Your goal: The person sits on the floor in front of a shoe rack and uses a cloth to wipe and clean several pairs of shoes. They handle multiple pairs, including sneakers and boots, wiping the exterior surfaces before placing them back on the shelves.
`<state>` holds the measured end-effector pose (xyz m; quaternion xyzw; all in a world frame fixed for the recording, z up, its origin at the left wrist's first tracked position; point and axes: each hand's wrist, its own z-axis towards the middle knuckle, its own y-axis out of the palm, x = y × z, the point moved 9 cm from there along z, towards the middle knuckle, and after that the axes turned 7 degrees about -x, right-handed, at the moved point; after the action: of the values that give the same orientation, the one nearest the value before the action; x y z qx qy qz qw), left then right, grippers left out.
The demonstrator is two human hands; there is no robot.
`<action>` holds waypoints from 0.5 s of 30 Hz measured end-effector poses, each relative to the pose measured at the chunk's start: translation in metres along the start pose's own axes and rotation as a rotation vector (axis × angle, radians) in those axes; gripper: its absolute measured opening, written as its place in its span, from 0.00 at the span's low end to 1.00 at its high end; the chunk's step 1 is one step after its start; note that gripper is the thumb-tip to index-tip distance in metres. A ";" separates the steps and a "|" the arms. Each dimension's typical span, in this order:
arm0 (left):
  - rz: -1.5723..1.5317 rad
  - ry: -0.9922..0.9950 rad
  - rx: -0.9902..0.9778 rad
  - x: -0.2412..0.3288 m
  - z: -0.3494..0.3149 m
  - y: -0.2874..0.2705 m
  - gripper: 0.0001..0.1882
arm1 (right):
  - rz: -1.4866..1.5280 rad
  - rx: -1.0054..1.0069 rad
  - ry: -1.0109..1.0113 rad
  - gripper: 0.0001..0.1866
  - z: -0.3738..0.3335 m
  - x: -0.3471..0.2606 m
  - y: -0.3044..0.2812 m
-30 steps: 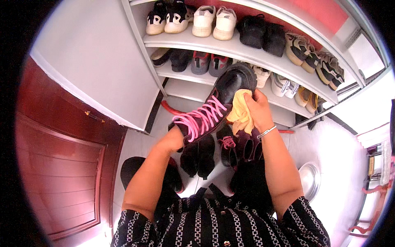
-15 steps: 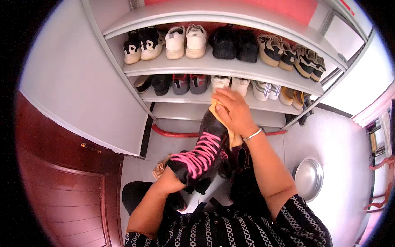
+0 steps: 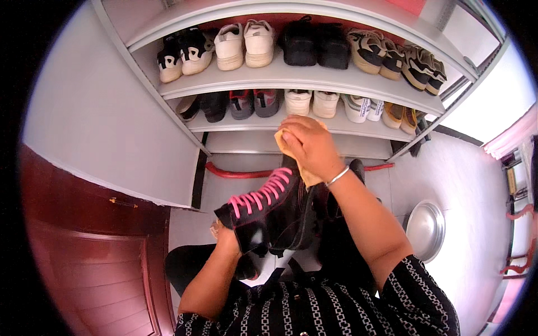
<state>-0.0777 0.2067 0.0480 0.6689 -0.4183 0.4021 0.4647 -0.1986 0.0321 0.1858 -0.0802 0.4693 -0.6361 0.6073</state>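
Note:
A black lace-up boot [image 3: 263, 224] with pink laces is held in front of me, its laced side now turned to the left. At its opening is my left hand [image 3: 227, 239], holding it up; the fingers are hidden by the boot. My right hand [image 3: 314, 147] is closed round a yellow cloth [image 3: 305, 172] and presses it against the toe end. A silver bangle [image 3: 338, 175] circles the right wrist. Part of another dark boot [image 3: 330, 204] shows behind, close to my right forearm.
Ahead stands a grey shoe rack [image 3: 302, 84] with several pairs of shoes, including white sneakers [image 3: 259, 45]. A red hose [image 3: 238, 173] lies along its foot. A metal basin [image 3: 425, 232] sits on the floor at right; a brown wooden door [image 3: 92, 257] is at left.
The boot has rolled so that its side faces up more and the laces face left. My right hand with the cloth has shifted slightly left at the toe.

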 end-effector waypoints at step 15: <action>-0.573 0.282 0.160 0.069 0.013 -0.016 0.22 | 0.332 -0.050 0.018 0.14 -0.030 -0.049 0.019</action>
<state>-0.0382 0.1850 0.1040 0.7315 -0.1116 0.3754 0.5581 -0.1932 0.0916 0.1789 -0.0111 0.4973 -0.5158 0.6975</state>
